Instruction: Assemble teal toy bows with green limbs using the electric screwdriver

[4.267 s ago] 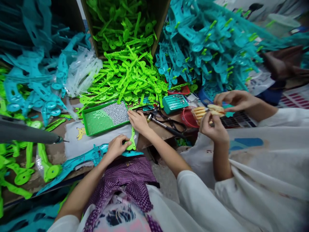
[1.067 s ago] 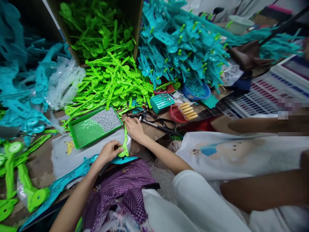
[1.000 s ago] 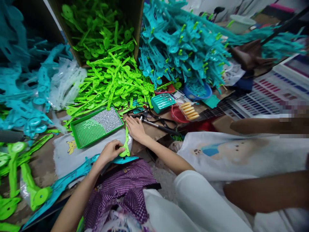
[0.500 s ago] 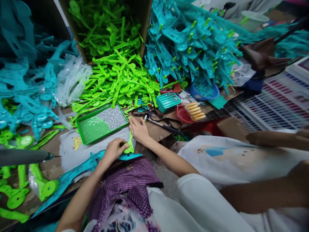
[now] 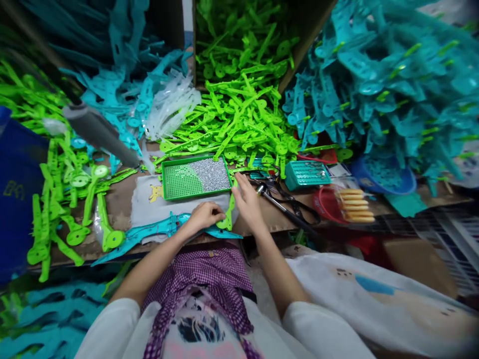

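My left hand (image 5: 205, 215) is curled, its thumb and fingertips together at the round end of a lime-green plastic arm (image 5: 229, 214); what the fingertips hold is hidden. That arm lies over a long teal plastic piece (image 5: 149, 231) along the table's front edge. My right hand (image 5: 248, 203) has its fingers stretched out beside the upper part of the green arm. Just behind my hands, a green tray (image 5: 179, 196) with small silvery metal bits (image 5: 211, 174) rests on a grey cloth (image 5: 144, 212).
A hammer (image 5: 277, 204) lies right of my right hand. Beyond it stand a teal box (image 5: 307, 175), a red bowl (image 5: 327, 203) and a blue basin (image 5: 392, 185). Lime-green parts (image 5: 239, 119) and teal parts (image 5: 374, 85) pile up behind. A grey tool (image 5: 101, 134) hangs at left.
The view has swung left, so the table's things appear farther right and a blue bin shows at left. My left fingertips stay near the green arm's round end; my right fingers point more upward.
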Action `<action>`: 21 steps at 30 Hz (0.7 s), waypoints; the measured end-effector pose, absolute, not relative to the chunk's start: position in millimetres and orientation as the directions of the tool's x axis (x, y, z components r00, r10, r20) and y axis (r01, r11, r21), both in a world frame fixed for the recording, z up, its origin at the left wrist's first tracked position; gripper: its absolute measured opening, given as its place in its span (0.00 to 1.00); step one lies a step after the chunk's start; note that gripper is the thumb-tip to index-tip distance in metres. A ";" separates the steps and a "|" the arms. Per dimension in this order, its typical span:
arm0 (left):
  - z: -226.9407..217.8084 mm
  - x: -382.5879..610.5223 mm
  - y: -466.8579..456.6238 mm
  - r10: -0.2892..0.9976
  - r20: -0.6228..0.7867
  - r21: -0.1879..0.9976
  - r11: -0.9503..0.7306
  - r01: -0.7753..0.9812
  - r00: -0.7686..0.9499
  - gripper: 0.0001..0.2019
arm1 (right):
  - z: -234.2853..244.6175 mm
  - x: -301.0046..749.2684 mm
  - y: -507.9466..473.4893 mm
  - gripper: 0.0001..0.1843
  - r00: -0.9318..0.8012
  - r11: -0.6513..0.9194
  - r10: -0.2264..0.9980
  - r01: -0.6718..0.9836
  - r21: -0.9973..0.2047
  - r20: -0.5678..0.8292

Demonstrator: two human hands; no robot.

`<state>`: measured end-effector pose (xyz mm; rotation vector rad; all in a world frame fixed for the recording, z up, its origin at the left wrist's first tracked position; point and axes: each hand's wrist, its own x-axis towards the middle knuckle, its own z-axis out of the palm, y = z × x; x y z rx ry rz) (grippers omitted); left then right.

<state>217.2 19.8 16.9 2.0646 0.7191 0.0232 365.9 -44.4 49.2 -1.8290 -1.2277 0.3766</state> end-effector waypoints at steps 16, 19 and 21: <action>18.4 214.9 17.0 0.512 -0.264 0.758 -0.414 0.504 0.817 0.09 | 86.7 366.2 -31.1 0.26 0.517 0.015 0.823 0.393 -0.919 0.235; 17.3 217.5 16.4 0.510 -0.291 0.748 -0.405 0.525 0.809 0.10 | 120.8 310.2 42.9 0.40 0.309 0.286 0.848 0.418 -0.862 0.431; 16.1 217.8 15.8 0.517 -0.311 0.739 -0.397 0.545 0.798 0.13 | 136.9 272.0 103.5 0.47 0.163 0.377 0.867 0.407 -0.832 0.472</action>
